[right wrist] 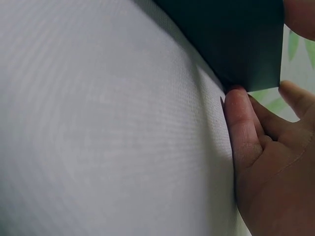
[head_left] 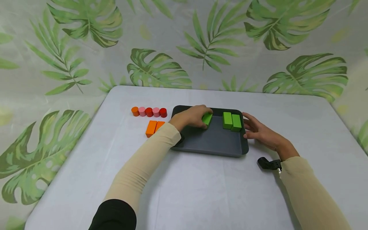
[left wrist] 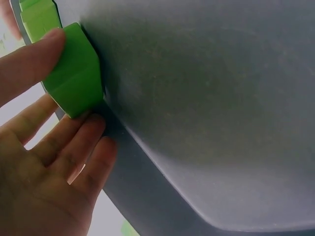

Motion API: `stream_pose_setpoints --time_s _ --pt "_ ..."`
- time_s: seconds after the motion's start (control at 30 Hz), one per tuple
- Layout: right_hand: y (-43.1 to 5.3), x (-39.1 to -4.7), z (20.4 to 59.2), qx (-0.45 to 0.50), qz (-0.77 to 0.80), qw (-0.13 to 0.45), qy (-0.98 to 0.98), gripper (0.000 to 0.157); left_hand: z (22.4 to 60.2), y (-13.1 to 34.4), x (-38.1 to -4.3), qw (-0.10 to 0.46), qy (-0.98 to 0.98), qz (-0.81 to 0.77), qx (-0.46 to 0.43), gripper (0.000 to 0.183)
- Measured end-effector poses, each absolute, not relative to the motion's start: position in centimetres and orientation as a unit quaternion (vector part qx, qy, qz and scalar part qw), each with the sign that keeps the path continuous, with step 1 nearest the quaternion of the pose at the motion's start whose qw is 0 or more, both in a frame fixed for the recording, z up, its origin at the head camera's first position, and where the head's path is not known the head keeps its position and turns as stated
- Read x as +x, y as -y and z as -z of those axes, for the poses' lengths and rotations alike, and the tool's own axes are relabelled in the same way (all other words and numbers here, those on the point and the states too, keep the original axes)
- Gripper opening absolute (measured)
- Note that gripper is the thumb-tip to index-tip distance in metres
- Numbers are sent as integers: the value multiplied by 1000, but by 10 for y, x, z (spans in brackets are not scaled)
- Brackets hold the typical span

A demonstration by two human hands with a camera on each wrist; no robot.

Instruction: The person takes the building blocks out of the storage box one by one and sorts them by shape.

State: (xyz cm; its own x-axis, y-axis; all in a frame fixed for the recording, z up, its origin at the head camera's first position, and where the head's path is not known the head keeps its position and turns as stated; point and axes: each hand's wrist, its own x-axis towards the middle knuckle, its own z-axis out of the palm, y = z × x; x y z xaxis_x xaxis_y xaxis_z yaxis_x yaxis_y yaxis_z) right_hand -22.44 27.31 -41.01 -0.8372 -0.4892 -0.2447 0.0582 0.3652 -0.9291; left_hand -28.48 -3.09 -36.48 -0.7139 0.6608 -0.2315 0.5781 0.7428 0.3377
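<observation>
My left hand (head_left: 195, 115) pinches a green block (head_left: 207, 118) near the far wall of the dark grey tray (head_left: 212, 140). In the left wrist view the thumb lies across one face of that block (left wrist: 76, 73) and the fingertips are at its lower end. Two more green blocks (head_left: 227, 120) stand side by side at the tray's far right corner. My right hand (head_left: 263, 134) rests at the tray's right edge with its fingers spread and slightly bent. In the right wrist view those fingertips are right at the tray's outer side (right wrist: 246, 54).
Left of the tray, orange blocks (head_left: 151, 128) lie partly behind my left sleeve. Behind them runs a row of small cylinders, orange (head_left: 135, 111), pink (head_left: 142, 111) and red (head_left: 163, 112). A white cloth (head_left: 195, 191) covers the table; a leaf-patterned sheet (head_left: 161, 28) hangs behind.
</observation>
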Motion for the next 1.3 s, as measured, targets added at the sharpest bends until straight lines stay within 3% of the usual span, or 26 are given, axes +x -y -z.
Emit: stream_pose_setpoints --time_s 0.3,0.5,0.9,1.3 --pt "-270 -224 411 -136 545 249 -789 96 364 34 -285 166 -916 -123 344 67" --pt "-270 -224 411 -134 539 249 -793 95 338 52 -274 135 -911 -135 366 65" --pt "-273 -224 411 -135 533 249 -797 96 293 133 -240 79 -916 -174 352 65" --pt "-273 -225 411 -143 535 251 -794 95 310 230 -208 55 -939 -185 285 61"
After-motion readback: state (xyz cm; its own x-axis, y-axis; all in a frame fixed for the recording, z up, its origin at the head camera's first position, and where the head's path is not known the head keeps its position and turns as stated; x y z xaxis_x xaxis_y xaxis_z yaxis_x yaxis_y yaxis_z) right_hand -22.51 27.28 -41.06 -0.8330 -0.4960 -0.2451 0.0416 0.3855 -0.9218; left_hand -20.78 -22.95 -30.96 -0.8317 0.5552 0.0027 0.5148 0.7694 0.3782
